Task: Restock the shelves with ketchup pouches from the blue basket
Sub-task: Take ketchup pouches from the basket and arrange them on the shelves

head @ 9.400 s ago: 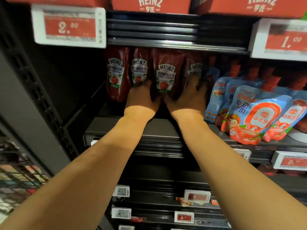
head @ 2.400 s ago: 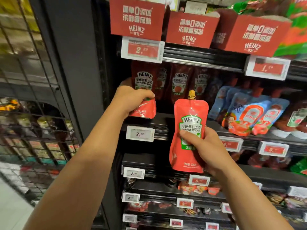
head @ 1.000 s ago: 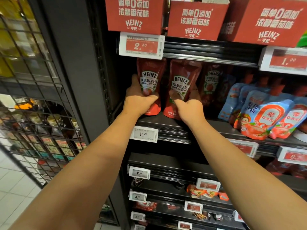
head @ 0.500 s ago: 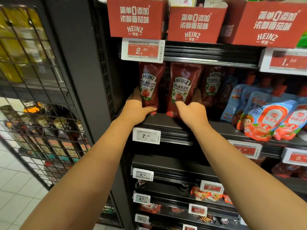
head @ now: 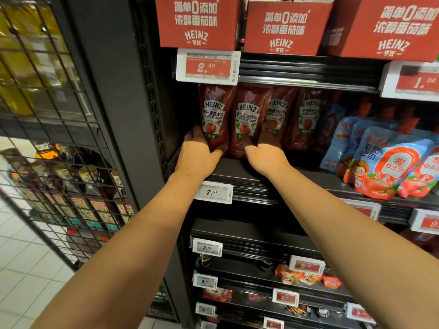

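Observation:
Several dark red Heinz ketchup pouches stand upright in a row on the black shelf (head: 240, 173). My left hand (head: 199, 159) grips the base of the leftmost pouch (head: 213, 115), fingers on its left side and thumb on its right. The second pouch (head: 246, 119) is held at its base by my right hand (head: 267, 156), thumb to its left and ringed fingers to its right. Two more pouches (head: 308, 117) stand to the right, further back. The blue basket is out of view.
Red Heinz cartons (head: 197, 22) sit on the shelf above, close over the pouch tops. Blue and orange sauce pouches (head: 382, 162) lean at the right. A 7.99 price tag (head: 213, 193) hangs below my left wrist. A wire rack (head: 47, 110) with jars stands left.
My right hand set the pouch it carried onto the shelf beside the left one. Both hands have slid the two pouches back and now sit lower, at their bases.

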`<state>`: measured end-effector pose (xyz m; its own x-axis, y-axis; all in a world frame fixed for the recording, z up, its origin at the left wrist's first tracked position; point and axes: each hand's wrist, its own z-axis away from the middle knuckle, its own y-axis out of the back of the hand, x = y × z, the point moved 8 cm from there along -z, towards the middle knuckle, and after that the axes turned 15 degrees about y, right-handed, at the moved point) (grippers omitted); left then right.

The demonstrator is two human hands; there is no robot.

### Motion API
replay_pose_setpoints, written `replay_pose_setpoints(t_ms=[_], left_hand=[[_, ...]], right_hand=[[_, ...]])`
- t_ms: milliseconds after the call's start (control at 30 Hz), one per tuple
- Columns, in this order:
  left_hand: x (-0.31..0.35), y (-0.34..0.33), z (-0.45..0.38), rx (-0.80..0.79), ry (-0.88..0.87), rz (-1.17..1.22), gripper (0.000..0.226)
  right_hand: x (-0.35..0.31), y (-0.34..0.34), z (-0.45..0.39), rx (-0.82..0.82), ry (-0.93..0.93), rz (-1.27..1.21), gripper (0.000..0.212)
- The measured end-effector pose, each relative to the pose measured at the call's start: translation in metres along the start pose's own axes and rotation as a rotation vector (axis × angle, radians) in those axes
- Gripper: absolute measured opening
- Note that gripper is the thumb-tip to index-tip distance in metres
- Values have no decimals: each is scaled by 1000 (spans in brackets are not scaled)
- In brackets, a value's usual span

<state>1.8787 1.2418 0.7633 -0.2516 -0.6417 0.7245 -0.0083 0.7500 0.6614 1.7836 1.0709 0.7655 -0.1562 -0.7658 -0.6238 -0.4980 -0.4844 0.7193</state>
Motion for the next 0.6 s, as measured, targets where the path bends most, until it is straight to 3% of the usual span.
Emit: replay_pose_setpoints(t_ms=[300,600], left_hand=[[2,10,11,138,-31,-79,72],[1,12,12,144,4,-32,73]], right_hand=[[5,13,4,189,70,36,66],[13,7,0,132,29,76,61]])
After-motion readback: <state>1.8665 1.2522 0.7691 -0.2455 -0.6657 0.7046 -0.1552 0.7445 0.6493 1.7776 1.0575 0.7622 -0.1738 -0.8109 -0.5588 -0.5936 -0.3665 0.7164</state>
